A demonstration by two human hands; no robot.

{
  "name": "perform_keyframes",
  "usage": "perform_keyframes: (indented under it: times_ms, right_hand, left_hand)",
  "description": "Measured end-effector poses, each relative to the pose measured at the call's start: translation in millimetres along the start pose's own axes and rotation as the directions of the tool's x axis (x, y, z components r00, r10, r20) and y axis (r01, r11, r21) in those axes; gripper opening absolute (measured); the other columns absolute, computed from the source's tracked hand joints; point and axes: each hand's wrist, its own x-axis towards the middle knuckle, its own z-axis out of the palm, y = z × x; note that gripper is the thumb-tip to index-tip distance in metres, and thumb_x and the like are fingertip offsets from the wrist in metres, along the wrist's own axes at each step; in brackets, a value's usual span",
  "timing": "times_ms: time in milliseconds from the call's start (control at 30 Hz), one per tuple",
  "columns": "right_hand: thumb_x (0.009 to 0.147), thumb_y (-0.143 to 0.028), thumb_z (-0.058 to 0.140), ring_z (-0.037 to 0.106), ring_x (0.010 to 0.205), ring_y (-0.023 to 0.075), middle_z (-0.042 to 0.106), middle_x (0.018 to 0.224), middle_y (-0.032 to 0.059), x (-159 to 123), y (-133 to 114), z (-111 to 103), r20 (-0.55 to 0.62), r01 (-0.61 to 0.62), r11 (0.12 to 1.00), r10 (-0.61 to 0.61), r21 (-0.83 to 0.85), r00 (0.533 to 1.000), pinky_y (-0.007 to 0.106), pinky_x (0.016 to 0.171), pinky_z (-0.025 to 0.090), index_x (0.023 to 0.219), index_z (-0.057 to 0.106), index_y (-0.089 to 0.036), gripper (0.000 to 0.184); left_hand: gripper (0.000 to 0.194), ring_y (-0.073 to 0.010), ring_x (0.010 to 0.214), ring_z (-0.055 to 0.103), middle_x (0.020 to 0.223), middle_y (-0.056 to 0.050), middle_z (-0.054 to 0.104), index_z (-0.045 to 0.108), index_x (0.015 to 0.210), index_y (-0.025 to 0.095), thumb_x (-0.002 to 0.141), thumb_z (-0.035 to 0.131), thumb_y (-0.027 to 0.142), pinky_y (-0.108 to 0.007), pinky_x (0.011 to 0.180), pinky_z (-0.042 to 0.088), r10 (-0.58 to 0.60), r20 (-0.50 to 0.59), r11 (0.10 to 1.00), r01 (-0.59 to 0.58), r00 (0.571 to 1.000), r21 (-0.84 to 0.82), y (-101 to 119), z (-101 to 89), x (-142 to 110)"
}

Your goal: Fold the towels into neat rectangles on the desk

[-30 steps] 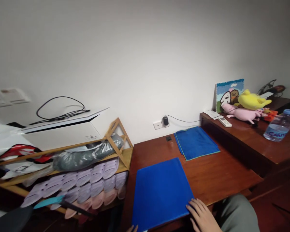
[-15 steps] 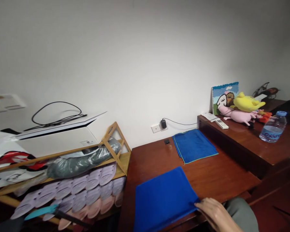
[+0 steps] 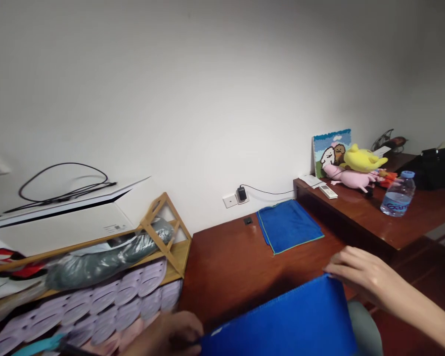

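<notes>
A bright blue cloth (image 3: pixel 282 321) hangs between my two hands, its upper edge stretched above the front of the brown desk (image 3: pixel 215 267). My right hand (image 3: pixel 359 269) pinches the cloth's upper right corner. At the lower left, my left hand (image 3: pixel 170 332) grips the other upper corner, close to a small white tag; part of this hand is cut off by the frame's bottom. Farther back on the desk lies a second blue cloth (image 3: pixel 291 226), folded flat, with a green-yellow stitched edge.
On the left, a wooden rack (image 3: pixel 170 237) bears a white box (image 3: pixel 66 222), a plastic-wrapped bundle (image 3: pixel 111 262) and several lilac slippers (image 3: pixel 152 279). A raised desk section on the right carries a water bottle (image 3: pixel 398 198), plush toys (image 3: pixel 363 159) and a remote (image 3: pixel 328 192).
The blue cloth lay flat on the desk; now its edge is lifted and held at both corners. My left hand has come into view, and my right hand has risen.
</notes>
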Motion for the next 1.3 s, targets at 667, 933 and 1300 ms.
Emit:
perform_keyframes:
  times_ms: [667,933,1300]
  right_hand:
    - [0.1,-0.019,0.049,0.07,0.108,0.0221,0.077,0.113,0.0117,173.0,269.9,48.3,-0.389,-0.401,0.914,0.35,-0.057,0.852,0.035,0.1,0.052,0.114,0.074,-0.014,0.029]
    - [0.093,-0.012,0.047,0.071,0.114,0.0237,0.074,0.127,0.0117,63.9,307.0,218.2,-0.014,-0.699,0.713,0.7,-0.049,0.714,0.032,0.098,0.054,0.118,0.074,-0.018,0.037]
    - [0.102,-0.039,0.037,0.035,0.155,0.0326,0.044,0.166,0.0019,50.8,298.4,297.4,0.022,-0.689,0.718,0.693,-0.098,0.72,0.056,0.126,0.03,0.15,0.059,-0.032,0.053]
  left_hand:
    - [0.016,-0.0212,0.099,0.068,0.104,-0.006,0.076,0.073,0.1,0.02,0.095,0.059,0.026,-0.034,0.094,0.052,0.344,-0.562,0.931,-0.353,0.752,0.098,56.5,-28.8,349.0]
    - [0.021,-0.0247,0.098,0.071,0.101,-0.008,0.077,0.074,0.095,0.021,0.093,0.055,0.013,-0.038,0.089,0.056,0.269,-0.388,0.958,-0.204,0.882,0.202,39.3,183.2,364.8]
    - [0.046,-0.0326,0.135,0.059,0.145,-0.021,0.062,0.061,0.136,0.014,0.094,0.059,0.034,-0.042,0.113,0.046,-0.513,-0.397,0.814,0.284,0.761,-0.507,28.5,256.0,411.7]
